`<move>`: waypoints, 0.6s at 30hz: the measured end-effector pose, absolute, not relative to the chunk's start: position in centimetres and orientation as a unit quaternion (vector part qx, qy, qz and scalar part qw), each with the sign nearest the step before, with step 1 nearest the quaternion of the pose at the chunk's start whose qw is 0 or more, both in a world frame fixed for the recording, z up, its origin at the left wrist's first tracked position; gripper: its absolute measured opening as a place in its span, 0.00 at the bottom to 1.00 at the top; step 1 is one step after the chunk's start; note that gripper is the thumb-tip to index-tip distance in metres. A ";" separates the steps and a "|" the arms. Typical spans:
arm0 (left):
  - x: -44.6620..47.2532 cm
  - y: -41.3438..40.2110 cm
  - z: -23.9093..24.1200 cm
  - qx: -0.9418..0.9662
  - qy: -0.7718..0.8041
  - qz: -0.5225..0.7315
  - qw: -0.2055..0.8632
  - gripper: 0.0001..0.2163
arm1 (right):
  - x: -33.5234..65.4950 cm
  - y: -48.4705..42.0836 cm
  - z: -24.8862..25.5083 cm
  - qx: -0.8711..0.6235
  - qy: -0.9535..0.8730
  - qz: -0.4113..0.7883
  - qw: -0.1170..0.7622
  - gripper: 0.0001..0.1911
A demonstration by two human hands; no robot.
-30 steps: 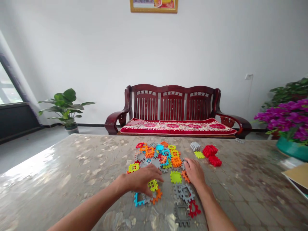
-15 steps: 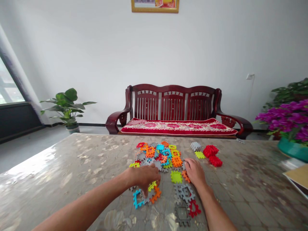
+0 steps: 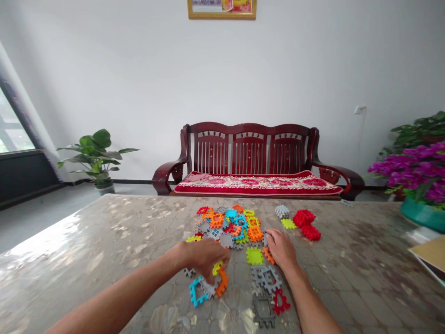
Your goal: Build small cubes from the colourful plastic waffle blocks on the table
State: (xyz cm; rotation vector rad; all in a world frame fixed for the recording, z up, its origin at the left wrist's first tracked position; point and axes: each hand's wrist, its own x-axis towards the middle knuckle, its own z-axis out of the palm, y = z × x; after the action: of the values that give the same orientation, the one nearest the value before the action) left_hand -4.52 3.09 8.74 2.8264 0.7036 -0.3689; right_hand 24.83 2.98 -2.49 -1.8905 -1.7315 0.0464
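Observation:
My left hand [image 3: 207,259] bends down over a small group of notched plastic building tiles, thumb and fingers closed around them. A yellow-green tile [image 3: 217,267] shows between its thumb and fingers. A grey tile [image 3: 209,288] lies under the thumb, between a blue frame tile [image 3: 199,293] and an orange tile [image 3: 221,283]. My right hand [image 3: 283,249] is low at the table, its fingertips curled on a grey tile, mostly hidden. Beside it are an orange tile [image 3: 268,254] and a flat yellow-green tile [image 3: 255,256].
A mixed heap of tiles [image 3: 239,222] spreads beyond my hands. Grey frame tiles [image 3: 263,306] and a dark red one [image 3: 280,301] lie nearer. Red stacked tiles [image 3: 304,218] stand at right on the patterned table [image 3: 114,260]. A flower pot [image 3: 422,215] is far right.
My left hand has closed more around the near group and shifted slightly down and left. The blue, grey and orange tiles have moved a little with it. My right hand stays put.

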 end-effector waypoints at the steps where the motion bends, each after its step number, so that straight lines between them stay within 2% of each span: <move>1: -4.7 3.1 8.6 0.957 0.243 -0.120 0.105 0.17 | 24.8 3.0 -2.5 -0.707 -0.647 0.018 0.284 0.19; 7: -6.0 3.9 8.2 0.946 0.284 -0.087 0.130 0.16 | 24.8 2.9 -2.5 -0.708 -0.647 0.019 0.283 0.19; 15: -8.3 8.4 8.2 0.881 0.424 0.112 0.175 0.11 | 24.9 2.9 -2.4 -0.703 -0.648 0.025 0.291 0.19; 18: -9.0 10.3 7.3 0.853 0.464 0.150 0.186 0.09 | 24.9 2.9 -2.5 -0.704 -0.646 0.027 0.294 0.19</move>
State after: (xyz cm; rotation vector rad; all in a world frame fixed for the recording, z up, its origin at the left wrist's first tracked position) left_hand -8.98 10.27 7.29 2.4023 1.3075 0.4233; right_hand 24.90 2.90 -2.46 -1.8739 -1.7202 0.0711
